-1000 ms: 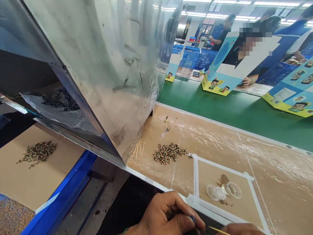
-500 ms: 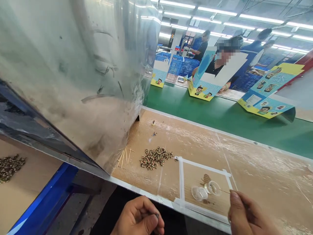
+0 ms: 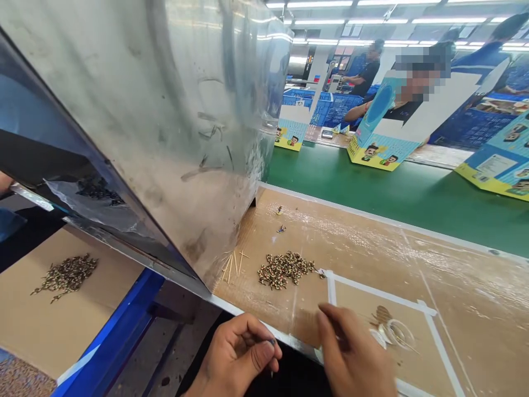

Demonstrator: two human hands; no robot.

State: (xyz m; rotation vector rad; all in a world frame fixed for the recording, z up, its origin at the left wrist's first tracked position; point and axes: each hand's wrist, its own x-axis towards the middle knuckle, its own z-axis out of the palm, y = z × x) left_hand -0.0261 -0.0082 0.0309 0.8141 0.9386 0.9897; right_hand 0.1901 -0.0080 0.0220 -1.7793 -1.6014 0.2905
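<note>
Pinched in left hand (image 3: 235, 358) off the bench's near edge: tiny screw-like part (image 3: 271, 343) | right hand (image 3: 351, 355) fingers closed on thin wooden stick (image 3: 403, 342) over the taped square (image 3: 330, 286) | part looks light, stiff, slippery; hold by its head | loose parts pile (image 3: 285, 269) nearby.

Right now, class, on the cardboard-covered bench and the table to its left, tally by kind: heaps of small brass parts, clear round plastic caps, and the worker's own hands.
Heaps of small brass parts: 2, one on the bench, one on the left table
Clear round plastic caps inside the white tape square: 2
Worker's hands: 2, left, right
Total: 6
</note>
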